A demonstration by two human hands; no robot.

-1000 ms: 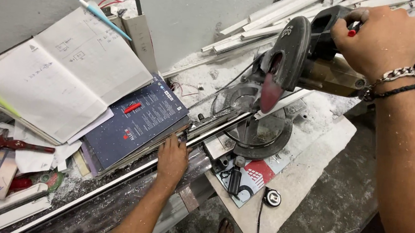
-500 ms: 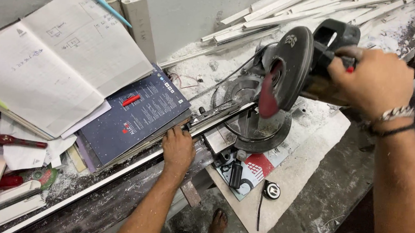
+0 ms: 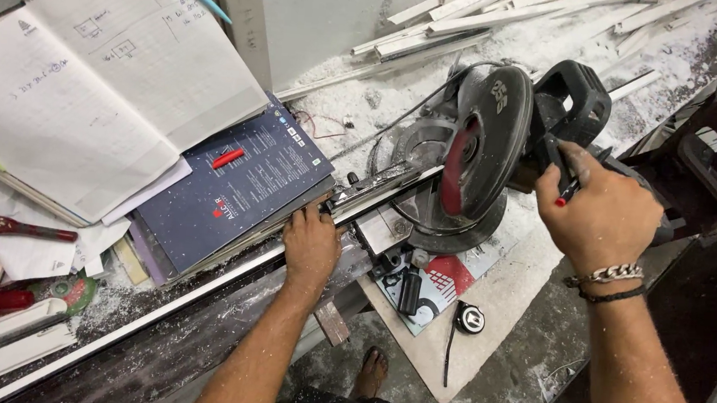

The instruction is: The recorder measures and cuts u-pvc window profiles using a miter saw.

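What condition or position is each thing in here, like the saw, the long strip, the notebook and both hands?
Mitre saw: head lowered toward the strip.
Long metal strip: lying flat, running under the blade.
Left hand: pressed flat on the strip.
Right hand: gripping the saw handle.
Notebook: lying open.
Dark blue booklet: closed.
Floor: dusted with white shavings.

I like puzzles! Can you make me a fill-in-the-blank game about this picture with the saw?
1. The right hand holds the handle of the mitre ____.
2. The left hand presses flat on a long metal ____ that runs under the blade guard.
3. The dark blue book lies partly under an open ____ with white pages.
4. On the right wrist sits a silver chain ____.

Missing words: saw; strip; notebook; bracelet
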